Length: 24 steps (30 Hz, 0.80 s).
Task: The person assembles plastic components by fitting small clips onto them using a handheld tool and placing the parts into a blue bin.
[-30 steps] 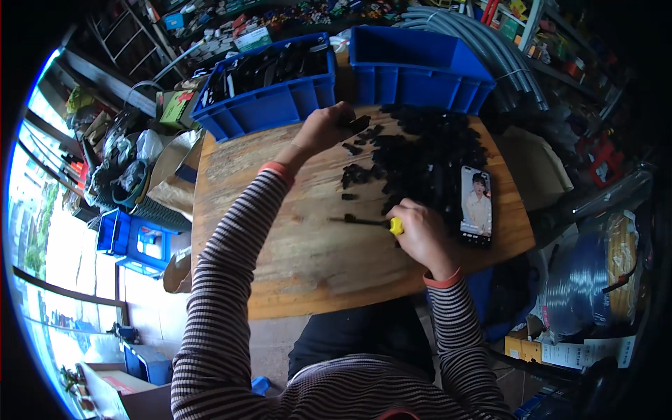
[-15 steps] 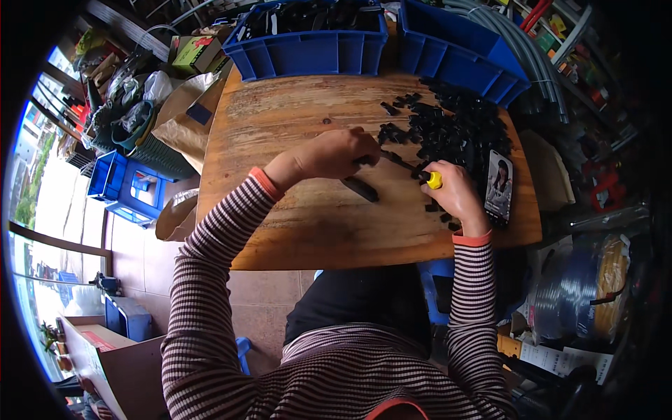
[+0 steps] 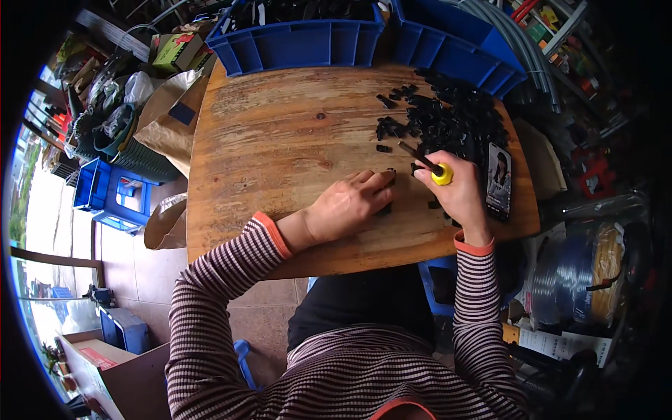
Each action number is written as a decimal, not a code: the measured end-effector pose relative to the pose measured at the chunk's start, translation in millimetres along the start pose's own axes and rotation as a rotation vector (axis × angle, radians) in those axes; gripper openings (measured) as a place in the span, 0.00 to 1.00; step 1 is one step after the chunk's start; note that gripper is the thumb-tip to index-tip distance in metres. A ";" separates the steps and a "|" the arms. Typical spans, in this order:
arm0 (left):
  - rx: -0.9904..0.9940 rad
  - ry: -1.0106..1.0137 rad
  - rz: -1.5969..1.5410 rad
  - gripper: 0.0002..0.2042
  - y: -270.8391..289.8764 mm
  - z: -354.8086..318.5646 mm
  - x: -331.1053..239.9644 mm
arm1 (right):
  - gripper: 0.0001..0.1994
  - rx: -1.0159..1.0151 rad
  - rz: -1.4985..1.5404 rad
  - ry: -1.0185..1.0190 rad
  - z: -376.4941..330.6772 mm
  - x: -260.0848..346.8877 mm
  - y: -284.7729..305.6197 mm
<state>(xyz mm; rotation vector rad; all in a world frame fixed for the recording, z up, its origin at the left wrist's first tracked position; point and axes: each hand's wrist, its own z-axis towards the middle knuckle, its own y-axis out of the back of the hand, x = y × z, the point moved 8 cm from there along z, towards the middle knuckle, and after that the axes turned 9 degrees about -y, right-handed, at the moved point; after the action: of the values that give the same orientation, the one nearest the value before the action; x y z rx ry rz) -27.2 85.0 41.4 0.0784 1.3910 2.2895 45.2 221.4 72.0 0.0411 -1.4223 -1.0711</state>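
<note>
My left hand point(image 3: 350, 205) rests low over the table with its fingers curled. They are closed on a black piece point(image 3: 385, 209), mostly hidden beneath the fingers; a dark end also shows at the fingertips. Just to the right, my right hand point(image 3: 459, 192) grips a yellow-handled screwdriver point(image 3: 442, 174), its dark shaft slanting up to the far left. A small black part point(image 3: 417, 169) shows at the right fingertips; whether it is pinched is unclear. One small black clip-like piece point(image 3: 383, 148) lies alone beyond the hands, left of a spread heap of similar pieces point(image 3: 455, 122).
On the wooden table point(image 3: 259, 140), a phone point(image 3: 498, 182) lies right of my right hand. At the far edge stand a blue crate point(image 3: 301, 45) full of black parts and another blue crate point(image 3: 455, 56). Paper bags point(image 3: 164, 129) stand off the left edge.
My left hand has come down and nearer, over where a long black piece lay. My right hand has shifted slightly, and the screwdriver's shaft now points away from the left hand, more steeply outward.
</note>
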 end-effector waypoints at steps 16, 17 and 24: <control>0.078 -0.194 0.142 0.16 -8.3 -2.8 -19.0 | 0.08 -0.020 -0.197 0.173 -1.1 14.8 -41.3; 0.075 -0.198 0.134 0.15 -9.2 -4.1 -19.5 | 0.08 -0.014 -0.196 0.174 -1.0 16.7 -42.5; 0.148 -0.231 0.239 0.14 -11.2 -7.5 -27.9 | 0.04 0.184 -0.168 0.326 5.9 23.0 -40.7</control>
<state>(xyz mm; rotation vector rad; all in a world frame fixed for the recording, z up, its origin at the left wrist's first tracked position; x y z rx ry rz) -0.4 71.6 33.3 0.5661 1.4921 2.2710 12.7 187.8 66.3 0.4557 -1.2310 -1.0132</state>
